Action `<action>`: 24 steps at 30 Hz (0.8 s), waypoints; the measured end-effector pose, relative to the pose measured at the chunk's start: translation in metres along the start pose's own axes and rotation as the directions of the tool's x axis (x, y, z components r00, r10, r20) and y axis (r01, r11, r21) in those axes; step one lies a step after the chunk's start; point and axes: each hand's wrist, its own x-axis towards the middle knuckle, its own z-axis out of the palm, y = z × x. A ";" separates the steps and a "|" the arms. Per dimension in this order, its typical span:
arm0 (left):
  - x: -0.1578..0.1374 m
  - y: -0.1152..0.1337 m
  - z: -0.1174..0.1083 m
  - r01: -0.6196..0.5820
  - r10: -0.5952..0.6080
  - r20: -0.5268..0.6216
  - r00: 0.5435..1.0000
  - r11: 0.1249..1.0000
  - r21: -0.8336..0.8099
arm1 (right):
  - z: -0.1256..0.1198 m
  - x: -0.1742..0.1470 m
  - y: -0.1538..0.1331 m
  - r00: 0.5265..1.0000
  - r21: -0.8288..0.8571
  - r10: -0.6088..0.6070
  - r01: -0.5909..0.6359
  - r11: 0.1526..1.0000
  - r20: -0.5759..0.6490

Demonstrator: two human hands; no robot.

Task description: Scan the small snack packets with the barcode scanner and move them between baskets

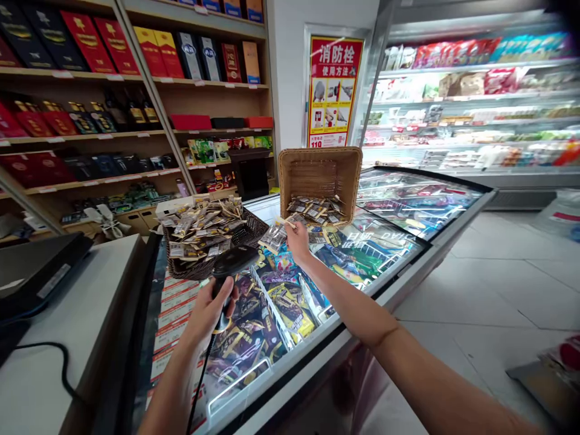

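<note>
My left hand [212, 308] is wrapped round the handle of a black corded barcode scanner [233, 260], whose head points to the right. Between the fingers of my right hand [298, 240] is a small clear snack packet [274, 235], held in front of the scanner. A dark woven basket [190, 269], heaped with similar packets [203, 223], stands to the left behind the scanner. Behind my right hand a tan wicker basket [321, 172] lies tipped toward me, with several packets [317, 208] in its lower part. Both baskets rest on the freezer's glass top.
Below my hands is a chest freezer [357, 323] with frozen goods under glass. Price labels [170, 326] lie along its left side. A counter [90, 302] with a black device [40, 278] stands left. Shelves [158, 90] rise behind; a refrigerated display [466, 115] is at right.
</note>
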 end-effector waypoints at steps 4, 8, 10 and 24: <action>-0.002 -0.003 0.007 0.032 -0.039 0.070 0.997 0.995 0.097 | -0.005 0.003 0.011 0.993 0.095 0.102 -0.096 0.991 -0.054; 0.000 -0.006 0.007 0.003 -0.014 0.082 0.997 0.991 0.136 | -0.004 0.006 0.014 0.990 0.133 0.138 -0.132 0.982 -0.036; 0.002 -0.006 0.007 -0.010 -0.002 0.080 0.997 0.990 0.143 | -0.005 0.005 0.014 0.992 0.146 0.124 -0.122 0.982 -0.008; 0.002 -0.009 0.013 -0.075 0.083 -0.071 0.994 0.991 0.109 | -0.001 0.022 0.025 0.988 0.143 0.110 -0.094 0.985 -0.108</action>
